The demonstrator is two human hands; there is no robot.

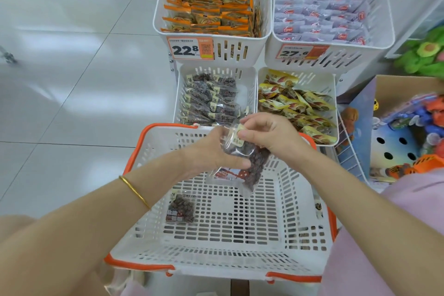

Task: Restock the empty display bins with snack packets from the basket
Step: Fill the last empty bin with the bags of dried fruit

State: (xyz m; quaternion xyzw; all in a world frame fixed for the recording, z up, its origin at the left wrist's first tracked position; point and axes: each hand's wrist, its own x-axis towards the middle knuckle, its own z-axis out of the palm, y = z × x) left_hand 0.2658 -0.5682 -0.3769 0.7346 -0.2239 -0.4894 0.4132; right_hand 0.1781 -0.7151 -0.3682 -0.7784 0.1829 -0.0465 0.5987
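Observation:
A white basket with an orange rim [153, 137] sits low in front of me. One clear packet of dark snacks [181, 209] lies on its floor at the left. Above the basket both hands hold a small stack of the same packets [254, 166]. My left hand [213, 151] grips the stack from the left side. My right hand [266, 132] pinches the yellow label at its top. Just beyond the basket, the lower left display bin [249, 86] holds several matching packets.
The lower right bin [332, 94] holds yellow packets. Two upper bins [209, 31] with orange and pale packets carry price tags. A cardboard box of toys [408, 127] stands at the right, with a wire rack beside it. Tiled floor [72, 79] stretches to the left.

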